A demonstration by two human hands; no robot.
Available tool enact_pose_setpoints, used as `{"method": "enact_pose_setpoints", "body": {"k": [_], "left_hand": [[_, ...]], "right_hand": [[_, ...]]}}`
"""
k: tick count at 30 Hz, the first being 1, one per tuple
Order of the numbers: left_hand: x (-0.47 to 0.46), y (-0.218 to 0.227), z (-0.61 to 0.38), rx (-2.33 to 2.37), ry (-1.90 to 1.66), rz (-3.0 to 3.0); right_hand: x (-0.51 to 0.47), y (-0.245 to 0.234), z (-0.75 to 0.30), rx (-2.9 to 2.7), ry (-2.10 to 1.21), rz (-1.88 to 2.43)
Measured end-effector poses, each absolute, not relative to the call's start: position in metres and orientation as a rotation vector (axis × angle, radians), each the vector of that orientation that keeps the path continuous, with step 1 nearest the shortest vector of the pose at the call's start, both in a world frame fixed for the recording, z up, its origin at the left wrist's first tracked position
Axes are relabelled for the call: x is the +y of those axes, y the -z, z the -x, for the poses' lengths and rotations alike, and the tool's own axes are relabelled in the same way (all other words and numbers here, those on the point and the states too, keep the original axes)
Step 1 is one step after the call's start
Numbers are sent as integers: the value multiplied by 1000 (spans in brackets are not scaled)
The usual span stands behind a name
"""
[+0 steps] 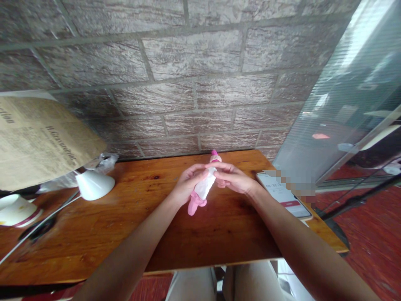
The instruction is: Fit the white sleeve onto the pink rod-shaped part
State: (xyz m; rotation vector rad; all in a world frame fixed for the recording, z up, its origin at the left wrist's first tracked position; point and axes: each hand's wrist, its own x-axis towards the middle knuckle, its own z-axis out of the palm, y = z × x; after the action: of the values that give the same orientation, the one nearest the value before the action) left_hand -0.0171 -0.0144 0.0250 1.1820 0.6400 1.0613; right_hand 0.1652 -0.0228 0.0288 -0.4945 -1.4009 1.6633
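Note:
Above the wooden table, both of my hands hold a long pink-and-white object [206, 184]. Its middle is white and lumpy, its near end is a pink knob with a flared collar, and a darker pink tip shows at the far end. What it is exactly I cannot tell; it resembles soft modelling clay. My left hand [189, 182] is closed around its left side, thumb on the white part. From the right, my right hand [233, 177] pinches the upper portion, its fingers curled near the pink tip. The fingers partly hide the object's middle.
A phone [282, 194] lies at the table's right side. On the left are a white cone-shaped cup [95, 184], a paper cup [19, 209], dark-handled scissors [39, 230] and a printed brown paper sheet or bag [46, 142]. A brick wall [194, 92] borders the back.

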Motion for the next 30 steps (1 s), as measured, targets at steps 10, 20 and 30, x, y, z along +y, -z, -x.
{"method": "enact_pose_setpoints", "body": {"k": [10,20,30], "left_hand": [[-19,-26,15,608,-1027,-1225],[-21,-29,13,669,-1050,-1189],[-19,-25,13,663,-1059,-1186]], "right_hand": [[-24,-29,-165,-1289,-1808,462],[-24,-29,-164,-1317,-1747,455],[-25,-30,-165,-1341,-1753,455]]}}
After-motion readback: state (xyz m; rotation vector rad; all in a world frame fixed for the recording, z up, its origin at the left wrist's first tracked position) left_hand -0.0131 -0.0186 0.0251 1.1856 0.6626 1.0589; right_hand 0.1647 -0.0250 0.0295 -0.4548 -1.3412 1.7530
